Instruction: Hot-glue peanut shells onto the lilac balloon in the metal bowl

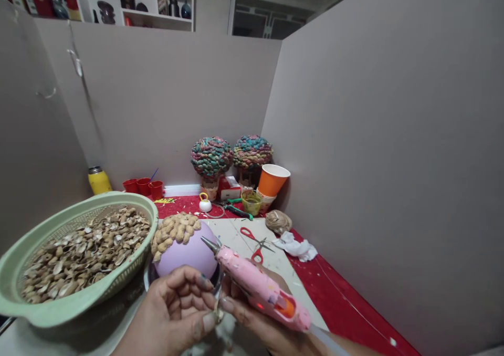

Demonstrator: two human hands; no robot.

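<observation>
A pink glue gun (260, 288) is held in my right hand (255, 314), its metal nozzle pointing up and left toward a purple balloon (187, 259). Peanut shells (177, 230) cover the balloon's top and upper left side; the balloon rests in a dark bowl. Below it, my left hand (177, 309) pinches a small piece of shell (218, 312) between thumb and fingers, close to my right thumb. On the left, a green colander (151, 214) is filled with loose peanut shells (90, 251).
Red-handled scissors (258, 245), white tissue (295, 245) and a twine ball (278, 222) lie right of the balloon. Behind stand two colourful shell-covered balls (211, 158), an orange cup (273, 180), red cups (144, 186) and a yellow bottle (99, 181). Grey partitions (177, 93) enclose the table.
</observation>
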